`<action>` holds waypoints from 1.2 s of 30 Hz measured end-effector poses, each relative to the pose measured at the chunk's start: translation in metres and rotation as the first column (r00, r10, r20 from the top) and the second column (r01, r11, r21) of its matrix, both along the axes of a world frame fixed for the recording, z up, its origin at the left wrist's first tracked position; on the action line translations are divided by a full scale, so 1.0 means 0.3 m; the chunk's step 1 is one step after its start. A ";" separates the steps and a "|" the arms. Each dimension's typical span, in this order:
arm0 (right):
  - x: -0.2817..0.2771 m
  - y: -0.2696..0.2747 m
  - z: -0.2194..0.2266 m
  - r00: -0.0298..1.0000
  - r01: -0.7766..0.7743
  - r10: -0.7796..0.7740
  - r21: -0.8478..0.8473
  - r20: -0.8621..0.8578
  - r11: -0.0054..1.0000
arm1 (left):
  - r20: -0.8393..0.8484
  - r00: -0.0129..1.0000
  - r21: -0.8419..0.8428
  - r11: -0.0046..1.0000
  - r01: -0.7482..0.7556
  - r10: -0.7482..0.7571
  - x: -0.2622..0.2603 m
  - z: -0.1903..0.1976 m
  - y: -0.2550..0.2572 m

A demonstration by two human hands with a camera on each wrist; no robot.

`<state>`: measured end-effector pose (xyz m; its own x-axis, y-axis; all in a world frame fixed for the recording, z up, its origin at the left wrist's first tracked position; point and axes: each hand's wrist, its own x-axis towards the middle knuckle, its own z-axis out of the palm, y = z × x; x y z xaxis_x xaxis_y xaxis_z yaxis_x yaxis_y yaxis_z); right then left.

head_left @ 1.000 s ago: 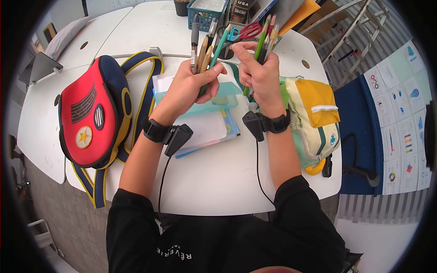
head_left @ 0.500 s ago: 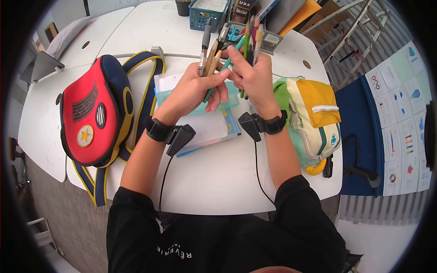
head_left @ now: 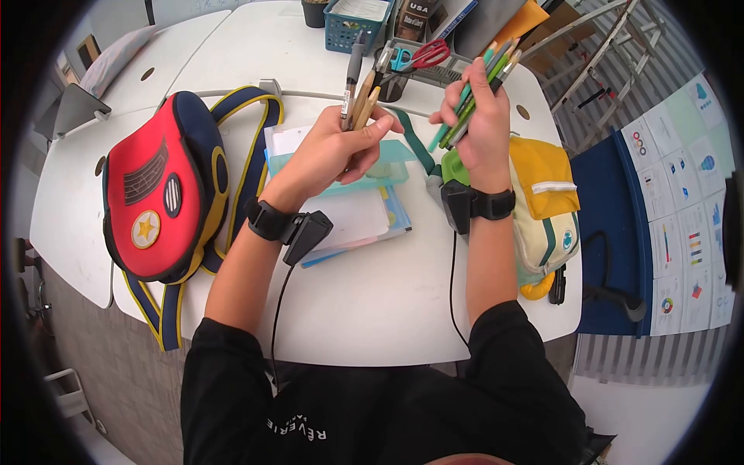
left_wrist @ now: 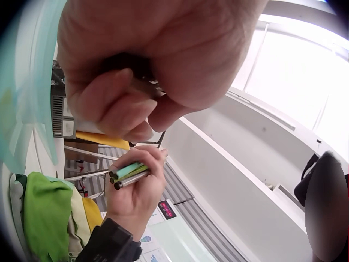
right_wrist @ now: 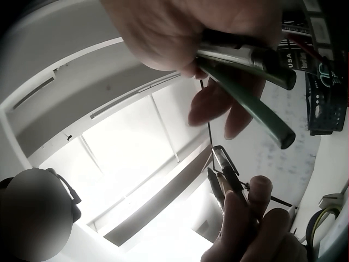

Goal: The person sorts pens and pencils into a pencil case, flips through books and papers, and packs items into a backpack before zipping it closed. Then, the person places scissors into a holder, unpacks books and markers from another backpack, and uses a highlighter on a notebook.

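My left hand (head_left: 329, 159) grips a bunch upright above the desk: a grey-capped pen (head_left: 354, 66), another pen with a clear cap (head_left: 384, 58) and light brown pencils (head_left: 366, 106). Apart from it to the right, my right hand (head_left: 488, 159) holds several pencils slanting up to the right, among them green pencils (head_left: 474, 101) and a teal pencil (head_left: 462, 99). Their lower ends (left_wrist: 128, 174) stick out of the fist in the left wrist view. Beneath the left hand lies a translucent teal case (head_left: 387, 172) on white papers (head_left: 349, 217).
A red backpack (head_left: 143, 194) lies on the left, a cream and yellow backpack (head_left: 542, 178) on the right. Behind the hands are red-handled scissors (head_left: 430, 54), teal-handled scissors (head_left: 401, 59), a dark cup (head_left: 393, 91) and a blue basket (head_left: 337, 32). A ladder (head_left: 597, 62) stands beyond the desk.
My right hand met the left, took the teal pencil from its bunch, and moved away to the right with it. The left hand shifted slightly right, keeping its pens and brown pencils.
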<state>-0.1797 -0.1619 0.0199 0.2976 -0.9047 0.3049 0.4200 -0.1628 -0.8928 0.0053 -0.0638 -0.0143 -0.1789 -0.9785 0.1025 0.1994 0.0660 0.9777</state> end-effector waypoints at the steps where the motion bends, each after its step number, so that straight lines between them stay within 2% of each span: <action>1: 0.000 -0.003 -0.003 1.000 -0.001 0.001 0.002 0.003 1.000 | -0.002 1.000 -0.010 1.000 -0.013 0.013 0.000 -0.002 0.001; 3: -0.004 -0.008 -0.010 0.990 -0.133 0.130 0.077 0.046 0.988 | -0.013 1.000 0.004 1.000 -0.004 0.004 0.003 -0.003 0.001; 4: 0.001 0.001 -0.012 0.991 -0.133 0.129 0.078 0.045 0.988 | -0.026 1.000 0.016 1.000 0.007 -0.006 0.002 -0.003 0.001; 7: 0.029 0.039 -0.011 0.982 -0.094 0.101 0.050 -0.160 0.994 | -0.008 0.999 0.003 0.999 0.034 -0.034 0.004 0.002 0.004; 14: 0.061 0.067 -0.011 0.981 -0.136 0.138 0.029 -0.136 0.990 | -0.004 0.998 0.028 0.998 0.060 -0.060 0.003 0.000 0.004; 16: 0.068 0.073 -0.012 0.984 0.031 -0.052 -0.123 -0.170 0.992 | -0.009 1.000 0.027 0.999 0.030 -0.030 0.001 0.000 0.005; 20: 0.067 0.116 0.016 0.976 0.015 -0.054 -0.183 -0.211 0.983 | 0.026 1.000 0.032 0.999 -0.004 0.003 -0.004 0.000 0.003; 22: 0.076 0.136 0.022 0.953 -0.089 0.017 -0.226 -0.302 0.970 | 0.060 0.993 0.001 0.995 -0.101 0.101 -0.017 0.000 0.005; 23: 0.081 0.146 0.024 0.940 -0.097 0.013 -0.229 -0.340 0.969 | 0.059 0.993 0.000 0.995 -0.104 0.104 -0.015 -0.002 0.004; 24: 0.087 0.153 0.020 0.940 -0.099 0.015 -0.228 -0.342 0.969 | 0.132 0.983 -0.011 0.991 -0.131 0.132 -0.013 -0.004 0.000; 25: 0.093 0.158 0.014 0.929 -0.077 -0.032 -0.277 -0.369 0.958 | 0.204 0.966 -0.024 0.987 -0.156 0.158 -0.012 -0.007 -0.001; 26: 0.097 0.160 0.010 0.917 -0.056 -0.081 -0.327 -0.391 0.943 | 0.204 0.966 -0.024 0.987 -0.156 0.158 -0.016 -0.010 -0.002; 28: 0.099 0.159 0.004 0.904 -0.031 -0.110 -0.322 -0.412 0.946 | 0.387 0.862 -0.219 0.940 -0.261 0.329 -0.028 -0.018 -0.006; 30: 0.109 0.156 -0.010 0.893 -0.005 -0.138 -0.315 -0.429 0.949 | 0.412 0.841 -0.279 0.927 -0.251 0.352 -0.030 -0.047 -0.018; 32: 0.122 0.148 -0.025 0.911 -0.019 -0.145 -0.391 -0.385 0.920 | 0.432 0.820 -0.338 0.910 -0.239 0.376 -0.035 -0.050 -0.021; 36: 0.105 0.157 -0.004 0.897 -0.016 -0.125 -0.313 -0.425 0.950 | 0.386 0.828 -0.394 0.884 -0.251 0.407 -0.047 -0.058 -0.029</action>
